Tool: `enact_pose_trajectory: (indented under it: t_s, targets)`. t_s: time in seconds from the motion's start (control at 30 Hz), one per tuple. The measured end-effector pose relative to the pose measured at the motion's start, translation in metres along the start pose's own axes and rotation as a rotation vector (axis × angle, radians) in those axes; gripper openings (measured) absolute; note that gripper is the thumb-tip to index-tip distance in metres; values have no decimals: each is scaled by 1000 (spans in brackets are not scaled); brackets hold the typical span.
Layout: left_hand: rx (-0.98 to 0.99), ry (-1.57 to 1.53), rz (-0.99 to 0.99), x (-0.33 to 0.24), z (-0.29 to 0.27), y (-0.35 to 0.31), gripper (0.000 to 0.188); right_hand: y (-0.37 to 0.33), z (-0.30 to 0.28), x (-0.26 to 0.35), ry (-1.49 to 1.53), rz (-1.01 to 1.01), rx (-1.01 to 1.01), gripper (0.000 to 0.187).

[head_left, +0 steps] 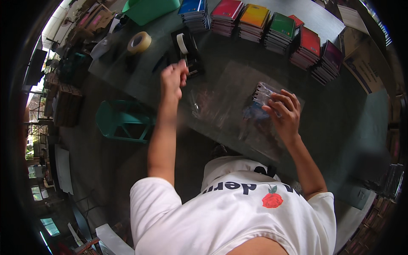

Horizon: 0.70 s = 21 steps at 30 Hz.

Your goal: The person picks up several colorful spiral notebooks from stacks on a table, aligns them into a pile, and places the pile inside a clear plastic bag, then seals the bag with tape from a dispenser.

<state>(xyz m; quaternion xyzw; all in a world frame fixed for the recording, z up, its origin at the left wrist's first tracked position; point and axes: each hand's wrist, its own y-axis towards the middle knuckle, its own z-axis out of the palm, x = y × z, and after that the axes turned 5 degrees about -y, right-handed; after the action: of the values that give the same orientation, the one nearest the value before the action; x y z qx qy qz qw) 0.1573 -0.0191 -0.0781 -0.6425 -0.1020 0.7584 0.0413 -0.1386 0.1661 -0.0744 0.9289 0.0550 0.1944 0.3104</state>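
Black tape dispenser (193,52) stands near the outstretched, curled left hand (173,78).

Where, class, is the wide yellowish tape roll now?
At the head view's upper left, the wide yellowish tape roll lies left of the black tape dispenser, just below the green plastic tub.

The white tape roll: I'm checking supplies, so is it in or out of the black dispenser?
In: the white tape roll sits within the black dispenser, just beyond the left hand.
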Motion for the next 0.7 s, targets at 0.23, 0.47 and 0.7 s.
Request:
enact_pose_trajectory:
  t_s: [0.23, 0.47, 0.7]
  targets:
    - [3, 1216, 193, 15, -43, -14, 10, 0, 12, -10, 170, -105, -13, 17]
    - [300, -17, -198, 10, 113, -159, 21, -1, 14, -18, 245, -122, 57, 19]
    - [179, 407, 238, 48, 138, -161, 27, 1, 5, -15, 272, -113, 107, 23]
